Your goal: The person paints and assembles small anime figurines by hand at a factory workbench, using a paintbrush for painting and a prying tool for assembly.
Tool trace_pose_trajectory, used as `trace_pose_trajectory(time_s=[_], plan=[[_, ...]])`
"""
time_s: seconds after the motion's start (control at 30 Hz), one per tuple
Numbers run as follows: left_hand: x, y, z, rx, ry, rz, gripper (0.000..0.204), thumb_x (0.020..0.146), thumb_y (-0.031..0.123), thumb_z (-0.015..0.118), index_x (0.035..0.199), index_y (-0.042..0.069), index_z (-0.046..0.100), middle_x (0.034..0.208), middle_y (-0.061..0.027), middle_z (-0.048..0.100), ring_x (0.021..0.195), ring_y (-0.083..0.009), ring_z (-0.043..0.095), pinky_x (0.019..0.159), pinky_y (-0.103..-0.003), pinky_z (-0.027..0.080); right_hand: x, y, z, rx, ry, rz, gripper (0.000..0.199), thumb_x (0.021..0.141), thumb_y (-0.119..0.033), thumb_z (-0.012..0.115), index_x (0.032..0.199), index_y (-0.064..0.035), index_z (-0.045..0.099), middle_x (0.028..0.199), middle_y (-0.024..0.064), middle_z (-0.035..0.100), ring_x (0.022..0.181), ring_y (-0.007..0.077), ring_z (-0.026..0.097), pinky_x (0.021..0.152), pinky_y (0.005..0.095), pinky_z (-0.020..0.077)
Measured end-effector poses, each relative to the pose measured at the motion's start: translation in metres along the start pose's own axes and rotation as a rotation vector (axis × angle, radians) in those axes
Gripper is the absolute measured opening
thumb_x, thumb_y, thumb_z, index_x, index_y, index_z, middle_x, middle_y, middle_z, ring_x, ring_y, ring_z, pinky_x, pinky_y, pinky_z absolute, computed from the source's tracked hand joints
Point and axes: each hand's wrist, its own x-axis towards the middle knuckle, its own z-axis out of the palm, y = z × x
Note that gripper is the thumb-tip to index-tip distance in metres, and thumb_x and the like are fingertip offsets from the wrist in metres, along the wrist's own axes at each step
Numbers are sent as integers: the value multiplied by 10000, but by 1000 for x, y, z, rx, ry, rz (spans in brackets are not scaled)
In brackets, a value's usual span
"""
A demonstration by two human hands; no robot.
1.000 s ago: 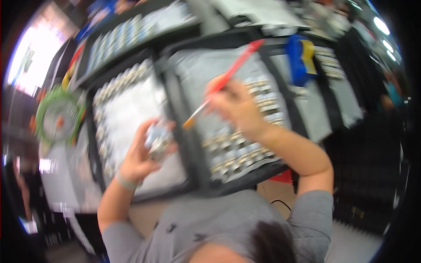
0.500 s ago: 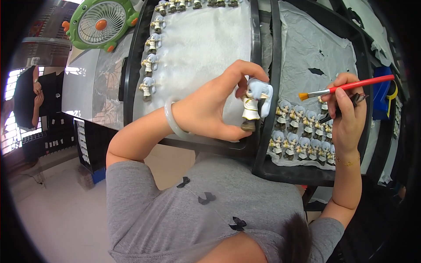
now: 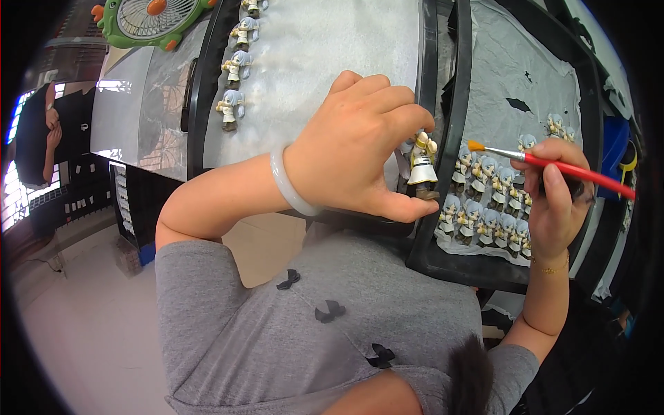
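Note:
My left hand (image 3: pixel 363 142) grips a small figurine (image 3: pixel 422 169) between thumb and fingers, over the rims between the two trays. The figurine stands nearly upright in a white outfit with brown boots; my fingers partly cover its head. In my right hand (image 3: pixel 559 197) is a red-handled paintbrush (image 3: pixel 546 164) with orange-brown bristles. Its tip points left, a short way from the held figurine and apart from it. Something dark also shows in the right palm, mostly hidden. Below the brush, rows of similar pale-haired figurines (image 3: pixel 490 228) stand in the right tray.
The left black tray (image 3: pixel 197 131) is lined with white sheet, with a column of figurines (image 3: pixel 236 66) along its left side. Crumpled paper (image 3: pixel 519 69) lines the right tray (image 3: pixel 460 266). A green fan (image 3: pixel 155 21) stands at upper left. Another person's hands (image 3: pixel 52 128) show at far left.
My left hand has rolled over, turning the figurine so another side shows. The brush's handle end has swung downward. The whole view has shifted slightly.

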Motion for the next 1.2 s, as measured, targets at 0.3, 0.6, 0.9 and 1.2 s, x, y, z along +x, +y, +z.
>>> trace_pose_trajectory(time_s=[0.3, 0.6, 0.9, 1.2], plan=[[-4, 1, 3, 25, -18, -38, 510, 497, 455, 720, 819, 90, 567, 683, -27, 467, 622, -194, 433, 602, -311, 275, 1, -13, 20, -275, -280, -316, 227, 650, 5, 552, 863, -18, 627, 719, 66, 628, 527, 156, 495, 487, 247, 387], [2, 0, -8, -36, -121, -66, 463, 577, 411, 690, 871, 76, 568, 690, -28, 495, 665, -183, 491, 616, -294, 329, 8, -19, 15, -363, -256, -332, 196, 647, 7, 511, 817, 10, 607, 694, 75, 601, 595, 172, 519, 546, 258, 389], [-77, -62, -122, -342, -138, -494, 581, 612, 121, 667, 1135, 67, 421, 950, -73, 534, 859, -147, 525, 766, -269, 417, -13, -1, -46, -95, 347, 20, 239, 827, -114, 422, 972, 41, 532, 842, 104, 570, 614, 60, 399, 541, 187, 285], [-141, -68, -93, 276, -492, -389, 553, 529, -42, 651, 1045, 45, 471, 1049, -117, 504, 938, -315, 515, 789, -372, 442, -8, 5, -27, -150, 110, 34, 247, 828, -158, 433, 951, 29, 537, 822, 99, 567, 603, 54, 384, 532, 187, 274]])
